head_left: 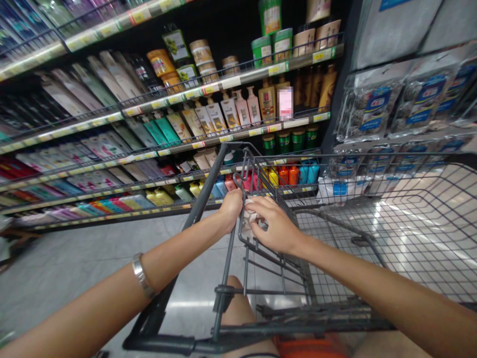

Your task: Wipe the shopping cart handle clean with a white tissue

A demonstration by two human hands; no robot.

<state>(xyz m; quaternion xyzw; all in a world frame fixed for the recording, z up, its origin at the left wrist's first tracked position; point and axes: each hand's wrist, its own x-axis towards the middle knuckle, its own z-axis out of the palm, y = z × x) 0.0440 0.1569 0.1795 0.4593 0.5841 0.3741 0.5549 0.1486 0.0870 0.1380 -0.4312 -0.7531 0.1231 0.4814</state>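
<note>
A grey metal shopping cart [208, 194] stands in front of me, seen from above at a slant. My left hand [231, 206] is closed at the upright wire frame of its fold-down seat, with most of its fingertips hidden behind the bars. Against the same frame, my right hand [278, 226] presses a crumpled whitish cloth [250, 219], perhaps a wipe, with thumb and fingers curled around it. Both hands are close together, the left one slightly higher. The cloth is partly covered by my fingers and the wires.
Shelves [179, 151] full of shampoo and lotion bottles run along the far side. Packaged silver scourers [376, 107] hang at the upper right. The cart's mesh basket [421, 214] extends to the right, above a grey tiled floor [100, 253]. My knee shows beneath the cart frame.
</note>
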